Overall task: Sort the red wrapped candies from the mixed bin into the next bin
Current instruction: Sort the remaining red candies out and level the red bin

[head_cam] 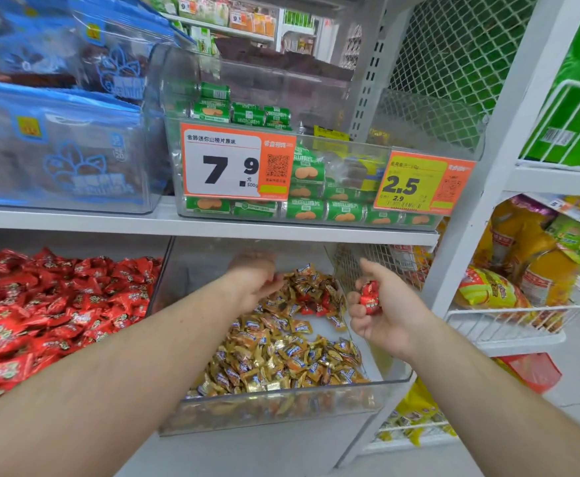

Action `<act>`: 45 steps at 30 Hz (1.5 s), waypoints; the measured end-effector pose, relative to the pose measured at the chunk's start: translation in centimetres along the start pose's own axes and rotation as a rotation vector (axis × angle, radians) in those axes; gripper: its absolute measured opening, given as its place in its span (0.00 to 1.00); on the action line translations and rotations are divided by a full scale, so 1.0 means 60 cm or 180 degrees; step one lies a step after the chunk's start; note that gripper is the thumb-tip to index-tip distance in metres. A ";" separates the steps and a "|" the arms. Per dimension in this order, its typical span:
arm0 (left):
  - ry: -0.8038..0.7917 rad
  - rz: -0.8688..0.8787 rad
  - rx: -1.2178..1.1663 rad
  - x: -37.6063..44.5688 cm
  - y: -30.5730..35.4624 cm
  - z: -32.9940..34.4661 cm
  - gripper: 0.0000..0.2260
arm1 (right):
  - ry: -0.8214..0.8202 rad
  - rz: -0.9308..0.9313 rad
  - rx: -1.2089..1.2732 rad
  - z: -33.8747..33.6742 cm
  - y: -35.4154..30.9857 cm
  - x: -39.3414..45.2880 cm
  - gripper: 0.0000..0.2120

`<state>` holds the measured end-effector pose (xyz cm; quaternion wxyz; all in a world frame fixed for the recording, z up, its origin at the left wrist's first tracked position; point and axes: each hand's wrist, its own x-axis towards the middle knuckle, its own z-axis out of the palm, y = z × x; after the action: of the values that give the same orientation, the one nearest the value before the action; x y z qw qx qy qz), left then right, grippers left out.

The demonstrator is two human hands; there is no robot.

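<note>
A clear plastic mixed bin [274, 404] on the lower shelf holds many gold wrapped candies [281, 359], with a few red wrapped candies [316, 306] among them near the back. My right hand [384, 311] hovers at the bin's right wall and grips red wrapped candies [370, 297] in its curled fingers. My left hand [254, 280] reaches into the back of the bin, fingers curled down onto the gold candies; what its fingertips hold is hidden. To the left, the neighbouring bin is full of red wrapped candies [58, 304].
The shelf board [212, 227] runs just above the bins and carries a clear bin of green packets [309, 204] with price tags. Blue bags [58, 149] stand at upper left. White wire baskets [508, 325] with yellow snack packs are on the right.
</note>
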<state>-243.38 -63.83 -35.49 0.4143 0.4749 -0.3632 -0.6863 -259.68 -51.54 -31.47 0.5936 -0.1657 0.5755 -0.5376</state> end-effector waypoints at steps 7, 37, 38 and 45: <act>-0.0801 0.1231 0.4857 0.033 -0.038 0.031 0.08 | 0.0388 -0.0179 -0.0777 0.002 0.026 0.034 0.13; -0.0570 -0.1036 -0.1374 -0.032 -0.005 -0.026 0.09 | 0.0495 -0.1007 -0.5792 0.016 0.075 0.201 0.15; -0.0525 -0.1095 -0.1339 -0.033 -0.008 -0.029 0.09 | 0.0497 -0.1008 -0.5925 0.018 0.073 0.196 0.13; -0.0451 -0.1031 -0.0442 -0.036 -0.019 -0.042 0.05 | 0.0501 -0.0969 -0.6056 0.034 0.051 0.155 0.13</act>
<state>-240.80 -61.68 -36.48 0.3035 0.4479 -0.2620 -0.7992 -258.79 -58.98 -38.12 0.0948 -0.6135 0.7806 0.0727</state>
